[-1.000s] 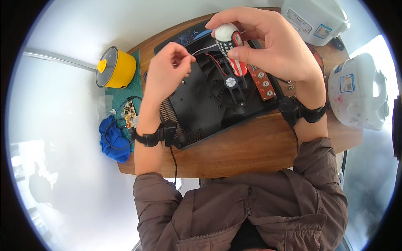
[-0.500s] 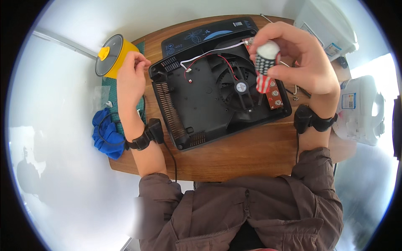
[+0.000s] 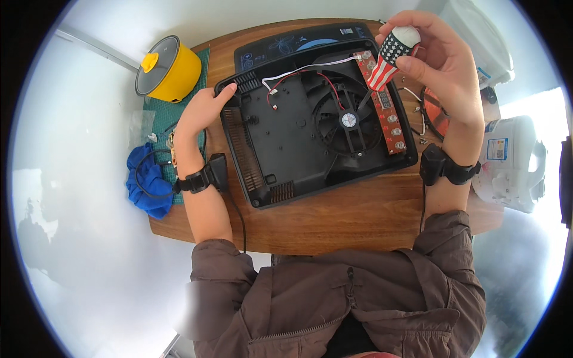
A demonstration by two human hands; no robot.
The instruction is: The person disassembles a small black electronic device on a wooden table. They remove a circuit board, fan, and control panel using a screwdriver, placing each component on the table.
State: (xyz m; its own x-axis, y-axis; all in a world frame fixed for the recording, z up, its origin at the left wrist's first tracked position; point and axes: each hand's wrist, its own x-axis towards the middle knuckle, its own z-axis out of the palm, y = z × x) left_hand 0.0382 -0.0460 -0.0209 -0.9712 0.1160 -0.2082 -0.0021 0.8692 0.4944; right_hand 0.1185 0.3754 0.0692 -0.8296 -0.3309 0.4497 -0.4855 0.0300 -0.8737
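Observation:
A black plastic housing (image 3: 286,161) lies open on the table, a cooling fan (image 3: 340,122) mounted inside it. At the housing's far left corner my left hand (image 3: 206,110) grips the rim, thumb on top and fingers curled along the outer side. My right hand (image 3: 444,62) is closed round a stubby screwdriver (image 3: 393,53) with a white-topped handle in a stars-and-stripes pattern. Its thin shaft slants down toward the fan area; I cannot tell whether the tip touches anything. Along the right side runs a red circuit board (image 3: 391,122) with a small display. White and red-black wires (image 3: 316,67) cross the far part.
A dark panel with blue patterns (image 3: 298,46) lies behind the housing. On the left are a yellow pot (image 3: 179,71), a green mat (image 3: 164,119) and a blue cloth (image 3: 146,185). Screws (image 3: 422,141), a copper-coloured coil (image 3: 436,113) and white containers (image 3: 507,161) are on the right.
My left hand has moved from beside the pot onto the housing's corner and taken hold. My right hand has lifted the screwdriver up and to the right, uncovering more of the circuit board.

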